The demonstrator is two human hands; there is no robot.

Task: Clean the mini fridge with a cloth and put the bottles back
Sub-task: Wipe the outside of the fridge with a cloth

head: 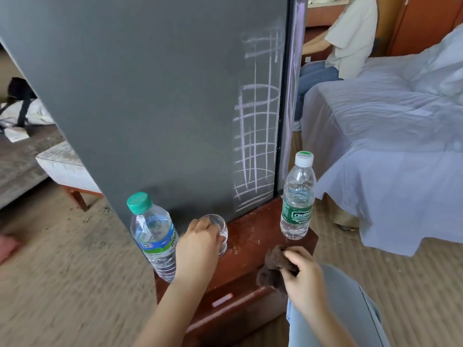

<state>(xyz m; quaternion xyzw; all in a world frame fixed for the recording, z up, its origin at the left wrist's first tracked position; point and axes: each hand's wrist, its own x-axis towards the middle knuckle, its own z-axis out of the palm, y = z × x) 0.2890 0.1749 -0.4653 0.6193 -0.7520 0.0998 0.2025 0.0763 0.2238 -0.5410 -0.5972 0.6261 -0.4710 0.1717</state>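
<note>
The mini fridge [155, 96] stands shut on a dark red wooden stand [253, 236]; its grey door bears pale chalk lines at the right. A water bottle with a teal cap and blue label [155, 236] stands at the stand's left edge. A second bottle with a white cap and green label [298, 196] stands at the right. Between them sits a clear glass [220, 231], gripped from the side by my left hand [198, 246]. My right hand [303, 274] holds a bunched brown cloth [273, 269] over the stand's front edge.
A bed with a rumpled pale blue sheet [390, 136] fills the right side. A person [343, 43] sits beyond the fridge. At left a white upholstered bench [65, 169] stands on the patterned carpet [62, 271]. My knee in light jeans [345, 309] is at the lower right.
</note>
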